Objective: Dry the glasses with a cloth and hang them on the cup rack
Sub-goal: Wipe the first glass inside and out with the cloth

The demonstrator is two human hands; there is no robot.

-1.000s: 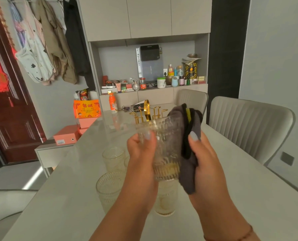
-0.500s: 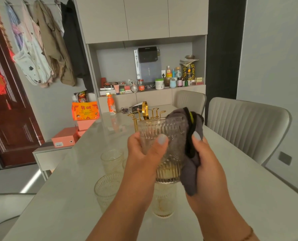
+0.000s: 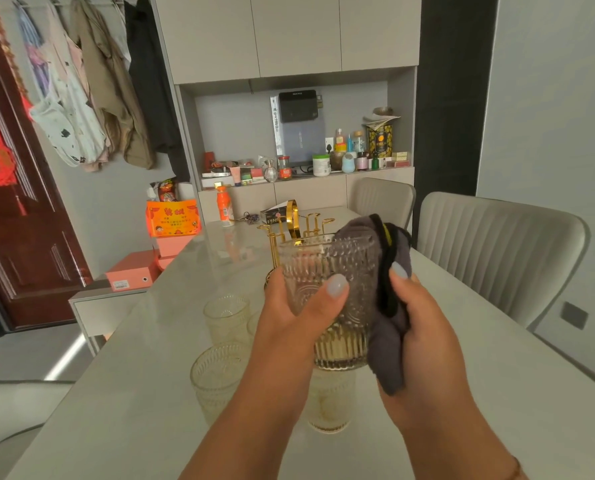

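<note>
My left hand [image 3: 291, 311] grips a ribbed clear glass [image 3: 337, 271] upright above the table, thumb across its front. My right hand [image 3: 419, 318] holds a grey cloth [image 3: 389, 327] with a black and yellow edge, pressed against the glass's right side and folded over its rim. Behind the glass stands the gold cup rack [image 3: 294, 221], with no glass on the pegs that show. Three more ribbed glasses stand on the table below my hands: one at the far left [image 3: 226, 317], one nearer [image 3: 216, 375], and one under my wrists [image 3: 329, 403].
The pale table [image 3: 123, 403] runs away from me. An orange bottle [image 3: 225, 206], keys and a small box lie at its far end. Two grey chairs [image 3: 497, 251] line the right side. Orange boxes [image 3: 171, 218] sit on a low stand at the left.
The glass has turned in my left hand, and my thumb now lies across its front. Both hands with the glass and cloth sit a little higher and nearer the rack.
</note>
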